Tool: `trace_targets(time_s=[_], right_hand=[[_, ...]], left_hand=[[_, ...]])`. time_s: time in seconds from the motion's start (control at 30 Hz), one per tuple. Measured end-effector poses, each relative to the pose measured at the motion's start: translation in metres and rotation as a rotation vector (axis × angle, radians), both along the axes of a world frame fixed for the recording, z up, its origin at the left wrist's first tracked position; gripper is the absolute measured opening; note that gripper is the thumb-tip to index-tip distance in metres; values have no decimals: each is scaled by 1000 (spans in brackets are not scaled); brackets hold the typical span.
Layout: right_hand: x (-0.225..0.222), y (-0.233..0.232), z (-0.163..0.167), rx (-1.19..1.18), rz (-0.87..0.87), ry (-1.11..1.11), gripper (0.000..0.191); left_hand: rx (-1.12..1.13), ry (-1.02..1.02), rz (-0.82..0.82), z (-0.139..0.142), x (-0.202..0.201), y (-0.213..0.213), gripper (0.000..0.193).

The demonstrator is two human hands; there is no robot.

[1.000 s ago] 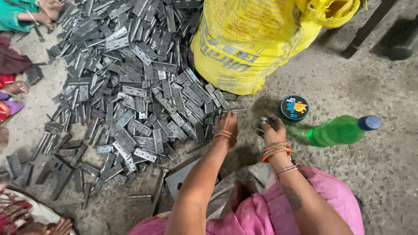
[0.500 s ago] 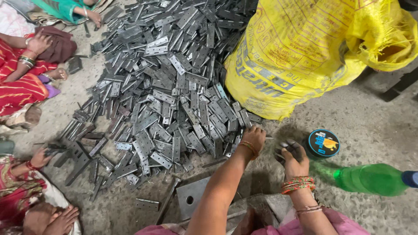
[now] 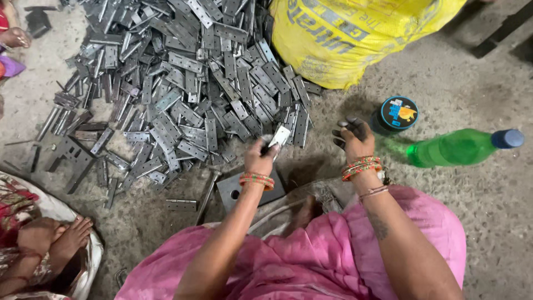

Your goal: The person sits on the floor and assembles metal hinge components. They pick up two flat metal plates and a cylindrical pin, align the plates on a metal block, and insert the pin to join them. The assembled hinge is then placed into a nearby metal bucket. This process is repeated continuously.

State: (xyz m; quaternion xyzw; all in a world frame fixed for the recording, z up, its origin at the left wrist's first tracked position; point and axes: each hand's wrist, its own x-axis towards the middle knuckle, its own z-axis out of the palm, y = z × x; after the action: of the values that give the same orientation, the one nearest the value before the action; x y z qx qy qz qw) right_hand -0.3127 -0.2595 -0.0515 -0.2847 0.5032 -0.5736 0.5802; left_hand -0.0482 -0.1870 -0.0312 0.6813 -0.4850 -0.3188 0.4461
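Left hand (image 3: 260,160) pinching a hinge plate (image 3: 279,137) at the pile (image 3: 183,94) edge, above a steel block (image 3: 250,190). Right hand (image 3: 355,140) empty, fingers (image 3: 345,129) loosely curled, near the round tin (image 3: 397,113) and green bottle (image 3: 458,148) on the floor

Sitting on rough grey concrete floor (image 3: 477,189), dusty, speckled. Big heap of grey metal plates (image 3: 183,83) spread ahead of me. Yellow woven sack (image 3: 355,39) slumped behind heap. Green plastic bottle (image 3: 455,149) lying at my right, small round tin (image 3: 398,113) near it. Light dim, even.
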Motion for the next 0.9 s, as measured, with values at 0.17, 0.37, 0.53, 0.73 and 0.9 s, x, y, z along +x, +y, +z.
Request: trace_targets(time_s=[0.17, 0.37, 0.53, 0.73, 0.9], right_hand=[[38, 28, 22, 78, 23, -40, 32], [92, 74, 14, 52, 37, -109, 34], [116, 115, 1, 190, 107, 269, 30], [132, 141, 14, 111, 303, 384, 39], [128, 143, 29, 200, 264, 194, 39]], left_hand=[[-518, -493, 56, 37, 4, 55, 26], [-66, -943, -227, -43, 21, 94, 41], [-125, -847, -247, -58, 33, 87, 33], [-56, -465, -112, -25, 0, 85, 35], [-280, -590, -118, -7, -30, 118, 40]])
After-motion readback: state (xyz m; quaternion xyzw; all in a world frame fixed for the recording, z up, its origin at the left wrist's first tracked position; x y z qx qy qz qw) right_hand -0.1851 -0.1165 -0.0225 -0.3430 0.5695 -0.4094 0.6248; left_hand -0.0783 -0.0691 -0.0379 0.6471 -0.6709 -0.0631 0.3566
